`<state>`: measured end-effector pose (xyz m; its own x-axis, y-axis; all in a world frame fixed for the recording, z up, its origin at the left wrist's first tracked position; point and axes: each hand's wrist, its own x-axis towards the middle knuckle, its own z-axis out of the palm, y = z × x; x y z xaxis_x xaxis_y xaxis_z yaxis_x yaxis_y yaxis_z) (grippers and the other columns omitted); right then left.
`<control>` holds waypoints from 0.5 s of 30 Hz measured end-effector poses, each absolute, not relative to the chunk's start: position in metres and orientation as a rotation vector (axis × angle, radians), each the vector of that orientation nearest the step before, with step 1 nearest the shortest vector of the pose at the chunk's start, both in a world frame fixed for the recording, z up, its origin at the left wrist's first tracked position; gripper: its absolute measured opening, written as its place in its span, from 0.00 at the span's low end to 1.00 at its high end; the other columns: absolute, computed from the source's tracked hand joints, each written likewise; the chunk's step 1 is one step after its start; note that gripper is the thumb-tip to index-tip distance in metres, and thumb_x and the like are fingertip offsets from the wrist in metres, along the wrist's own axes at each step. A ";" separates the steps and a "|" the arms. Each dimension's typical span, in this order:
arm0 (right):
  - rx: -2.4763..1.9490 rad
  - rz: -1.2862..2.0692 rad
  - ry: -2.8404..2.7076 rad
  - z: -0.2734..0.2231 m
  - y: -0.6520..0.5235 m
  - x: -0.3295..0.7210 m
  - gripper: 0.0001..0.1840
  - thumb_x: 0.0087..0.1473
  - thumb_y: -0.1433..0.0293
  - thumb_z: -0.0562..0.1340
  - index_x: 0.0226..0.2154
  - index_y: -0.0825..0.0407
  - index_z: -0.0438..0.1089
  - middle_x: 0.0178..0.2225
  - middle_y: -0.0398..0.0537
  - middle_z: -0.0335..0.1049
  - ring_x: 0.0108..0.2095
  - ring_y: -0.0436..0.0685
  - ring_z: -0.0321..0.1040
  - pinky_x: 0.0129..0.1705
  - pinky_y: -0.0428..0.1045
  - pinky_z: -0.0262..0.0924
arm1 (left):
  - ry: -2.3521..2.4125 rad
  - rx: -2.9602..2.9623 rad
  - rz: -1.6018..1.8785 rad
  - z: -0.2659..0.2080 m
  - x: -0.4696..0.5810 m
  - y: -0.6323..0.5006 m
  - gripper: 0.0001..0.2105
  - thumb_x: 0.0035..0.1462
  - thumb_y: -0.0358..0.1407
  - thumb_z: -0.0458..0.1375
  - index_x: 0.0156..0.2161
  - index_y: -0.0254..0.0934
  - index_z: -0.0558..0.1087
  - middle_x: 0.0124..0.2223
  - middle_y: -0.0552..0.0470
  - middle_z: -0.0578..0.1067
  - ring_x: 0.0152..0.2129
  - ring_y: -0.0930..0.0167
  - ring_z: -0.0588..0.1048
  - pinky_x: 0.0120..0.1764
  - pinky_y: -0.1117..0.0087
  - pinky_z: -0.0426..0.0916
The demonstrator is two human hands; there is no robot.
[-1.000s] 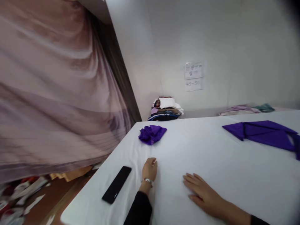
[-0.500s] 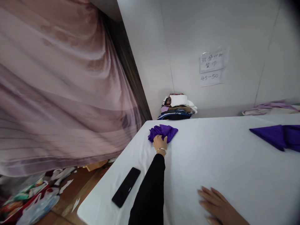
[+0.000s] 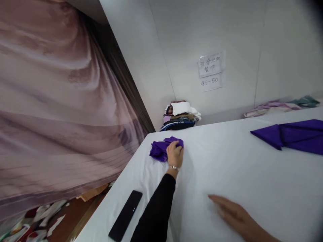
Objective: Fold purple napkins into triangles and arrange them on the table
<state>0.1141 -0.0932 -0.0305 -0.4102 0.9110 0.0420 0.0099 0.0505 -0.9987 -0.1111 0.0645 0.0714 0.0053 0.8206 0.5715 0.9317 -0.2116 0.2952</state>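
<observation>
Left hand (image 3: pixel 174 156) pinches right side of crumpled purple cloth (image 3: pixel 158 150) near far left corner of white table (image 3: pixel 217 164). Right hand (image 3: pixel 234 214), blurred, fingers outstretched, holding nothing, well apart. Light grip probably best: loose folds could bunch.

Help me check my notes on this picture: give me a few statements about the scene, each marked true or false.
1. The left hand has its fingers on the crumpled purple cloth. True.
2. The black phone lies right of the left arm. False: the black phone lies left of it.
3. A bracelet circles the left wrist. True.
4. The right hand grips the pointed purple cloth. False: the right hand is apart from the pointed purple cloth.
</observation>
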 end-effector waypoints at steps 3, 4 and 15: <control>-0.830 1.663 -0.932 -0.014 -0.082 0.120 0.26 0.53 0.53 0.55 0.54 0.40 0.59 0.57 0.48 0.56 0.55 0.61 0.56 0.53 0.61 0.52 | -1.265 -2.529 -1.012 0.053 -0.065 0.000 0.07 0.54 0.32 0.53 0.34 0.41 0.73 0.51 0.50 0.69 0.51 0.65 0.62 0.52 0.56 0.56; -0.770 1.704 -0.795 -0.009 -0.079 0.121 0.27 0.53 0.53 0.55 0.55 0.40 0.58 0.57 0.48 0.57 0.54 0.60 0.57 0.52 0.60 0.53 | -1.133 -2.653 -0.984 0.045 -0.051 -0.022 0.07 0.54 0.31 0.53 0.34 0.42 0.73 0.52 0.51 0.69 0.51 0.65 0.63 0.52 0.56 0.56; -0.713 1.626 -0.556 -0.013 -0.063 0.114 0.40 0.38 0.73 0.65 0.55 0.50 0.55 0.36 0.45 0.71 0.35 0.53 0.67 0.41 0.50 0.57 | -0.841 -2.781 -0.985 -0.007 -0.037 -0.070 0.14 0.52 0.30 0.53 0.45 0.41 0.68 0.48 0.47 0.72 0.48 0.64 0.68 0.48 0.58 0.65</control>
